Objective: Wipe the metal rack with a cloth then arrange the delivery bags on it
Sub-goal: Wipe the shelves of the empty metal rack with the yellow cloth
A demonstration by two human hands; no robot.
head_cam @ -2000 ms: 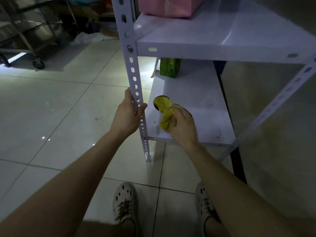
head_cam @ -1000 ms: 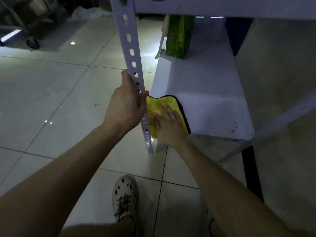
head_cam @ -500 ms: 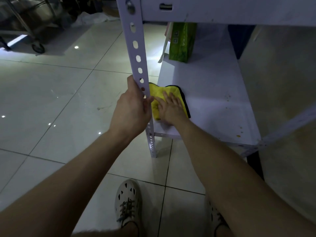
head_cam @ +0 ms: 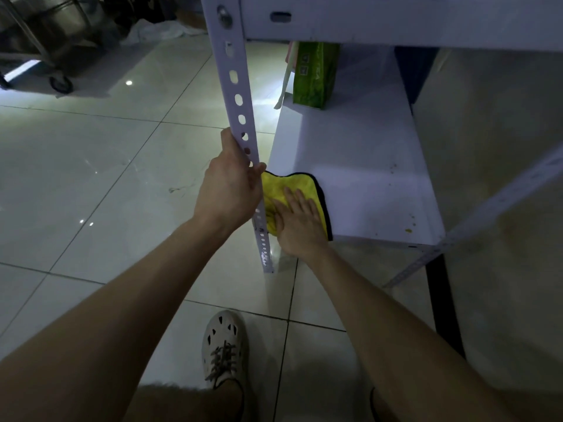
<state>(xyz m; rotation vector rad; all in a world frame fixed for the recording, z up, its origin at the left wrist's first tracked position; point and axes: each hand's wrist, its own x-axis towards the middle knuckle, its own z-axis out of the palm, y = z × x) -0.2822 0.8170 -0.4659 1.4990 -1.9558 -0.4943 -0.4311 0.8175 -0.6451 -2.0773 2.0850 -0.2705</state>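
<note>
yellow cloth (head_cam: 291,190) with a dark trim lies flat at the near left corner of the lower shelf (head_cam: 362,166) of the metal rack, under the right hand (head_cam: 300,222), whose straight fingers press it down. left hand (head_cam: 230,187) grips the perforated upright (head_cam: 240,117). green bag (head_cam: 315,74) stands upright at the shelf's far end.

Head-worn camera, angled steeply down, close above lower shelf (head_cam: 359,166), floor (head_cam: 91,178)
</note>
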